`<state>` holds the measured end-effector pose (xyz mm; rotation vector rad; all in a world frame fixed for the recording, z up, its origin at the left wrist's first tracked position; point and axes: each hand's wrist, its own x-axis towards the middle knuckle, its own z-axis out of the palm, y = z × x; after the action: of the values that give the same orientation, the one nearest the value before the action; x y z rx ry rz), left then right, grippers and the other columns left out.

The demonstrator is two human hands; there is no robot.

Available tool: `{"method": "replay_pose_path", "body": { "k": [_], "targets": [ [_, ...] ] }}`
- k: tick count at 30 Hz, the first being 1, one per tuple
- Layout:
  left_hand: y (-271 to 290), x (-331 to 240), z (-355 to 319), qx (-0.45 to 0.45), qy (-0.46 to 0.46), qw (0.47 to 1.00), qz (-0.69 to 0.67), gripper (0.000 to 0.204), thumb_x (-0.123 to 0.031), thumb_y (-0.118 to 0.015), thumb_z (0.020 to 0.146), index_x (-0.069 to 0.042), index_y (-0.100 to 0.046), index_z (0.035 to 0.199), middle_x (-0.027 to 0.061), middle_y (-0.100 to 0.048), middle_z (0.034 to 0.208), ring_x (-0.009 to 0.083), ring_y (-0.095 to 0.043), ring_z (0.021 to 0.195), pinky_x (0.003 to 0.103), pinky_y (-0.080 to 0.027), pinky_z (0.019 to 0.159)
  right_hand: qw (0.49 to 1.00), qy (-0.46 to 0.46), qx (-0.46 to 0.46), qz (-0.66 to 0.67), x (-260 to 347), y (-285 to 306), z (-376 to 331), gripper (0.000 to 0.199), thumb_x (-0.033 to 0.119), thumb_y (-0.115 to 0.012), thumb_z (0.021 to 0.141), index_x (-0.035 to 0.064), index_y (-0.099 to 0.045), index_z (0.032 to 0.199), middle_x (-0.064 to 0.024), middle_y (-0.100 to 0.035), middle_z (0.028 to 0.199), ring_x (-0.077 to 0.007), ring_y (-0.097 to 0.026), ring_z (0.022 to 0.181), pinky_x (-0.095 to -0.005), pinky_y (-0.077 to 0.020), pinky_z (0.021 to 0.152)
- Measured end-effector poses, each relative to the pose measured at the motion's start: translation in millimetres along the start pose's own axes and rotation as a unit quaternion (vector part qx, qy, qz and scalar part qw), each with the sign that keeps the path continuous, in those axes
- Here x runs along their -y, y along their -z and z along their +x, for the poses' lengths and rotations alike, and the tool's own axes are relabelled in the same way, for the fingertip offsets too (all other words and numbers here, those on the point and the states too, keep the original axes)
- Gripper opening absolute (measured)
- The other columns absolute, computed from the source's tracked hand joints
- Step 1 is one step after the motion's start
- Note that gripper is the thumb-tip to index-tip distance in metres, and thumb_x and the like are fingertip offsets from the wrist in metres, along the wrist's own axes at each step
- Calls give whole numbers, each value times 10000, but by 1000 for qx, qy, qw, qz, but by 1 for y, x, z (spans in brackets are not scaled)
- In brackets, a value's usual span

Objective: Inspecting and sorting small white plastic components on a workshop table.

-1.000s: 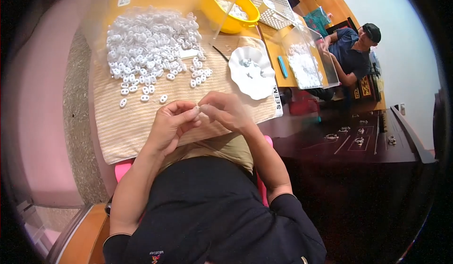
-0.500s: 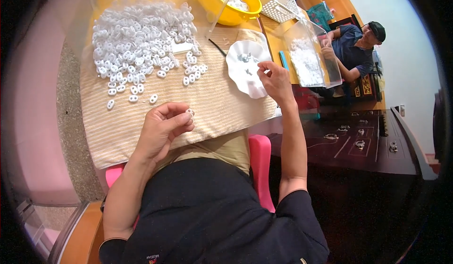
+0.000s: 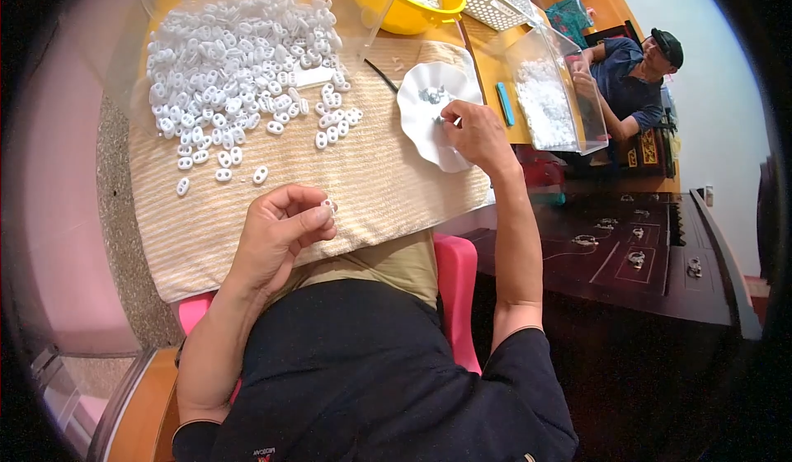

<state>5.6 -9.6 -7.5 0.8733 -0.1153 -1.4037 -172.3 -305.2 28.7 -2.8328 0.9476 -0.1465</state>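
Observation:
My left hand (image 3: 285,229) is closed, pinching a small white two-holed plastic piece (image 3: 328,206) between thumb and forefinger above the near part of the striped cloth (image 3: 371,202). Over the scalloped white dish (image 3: 418,136) my right hand (image 3: 477,134) has its fingertips pressed together; what they hold, if anything, is too small and hidden to name. Small grey parts (image 3: 434,95) lie in the dish beyond these fingertips. A large pile of similar white two-holed pieces (image 3: 223,74) spreads over the far left of the cloth, several lying loose at its near edge.
Behind the dish stand a yellow tub (image 3: 412,21) and a white perforated basket (image 3: 495,7). To the right are a turquoise tool (image 3: 505,104) and a clear bin (image 3: 590,144) of white pieces, with a person (image 3: 631,82) beside it. A black stick (image 3: 380,73) lies near the dish.
My right hand has moved slightly left and down into the dish, its fingertips nearer the grey parts. The left hand keeps its pinch on the white piece. The whole view has shifted a little.

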Motion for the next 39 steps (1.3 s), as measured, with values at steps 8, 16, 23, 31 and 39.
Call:
{"method": "replay_pose_path", "body": {
  "k": [8,16,23,31,39],
  "targets": [
    [-2,-1,-1,-4,2,1000,2,163,-54,-705,839,-41,-632,983,47,-671,859,135,-666,736,280,-585,704,999,-23,41,16,3,4,-4,133,107,-594,798,27,-656,885,-184,-672,859,-355,-644,865,-422,-487,795],
    [-3,0,-2,-5,-5,1000,5,163,-52,-709,836,-39,-631,978,50,-675,859,136,-671,737,282,-589,697,998,-30,31,36,10,18,-1,179,117,-622,782,38,-662,937,-148,-678,952,-333,-641,897,-401,-492,810],
    [0,0,-1,-4,-4,1000,9,158,-58,-711,836,-42,-630,970,51,-674,857,133,-666,734,284,-588,696,999,33,23,-6,15,7,10,188,111,-631,771,32,-663,939,-135,-683,866,-314,-657,809,-386,-500,758],
    [-3,-2,-3,-4,-3,1000,6,140,-44,-696,851,-19,-644,979,58,-674,854,119,-661,743,255,-578,719,996,10,84,-31,19,10,22,167,94,-615,762,7,-660,897,-159,-682,838,-340,-654,827,-400,-498,777],
    [-4,-3,-4,-4,-5,1000,7,133,-49,-691,858,-17,-643,977,56,-672,855,119,-657,741,255,-573,720,995,3,99,3,23,11,17,181,125,-640,746,-14,-674,857,-172,-679,809,-321,-662,799,-384,-503,751]
  ]
}}
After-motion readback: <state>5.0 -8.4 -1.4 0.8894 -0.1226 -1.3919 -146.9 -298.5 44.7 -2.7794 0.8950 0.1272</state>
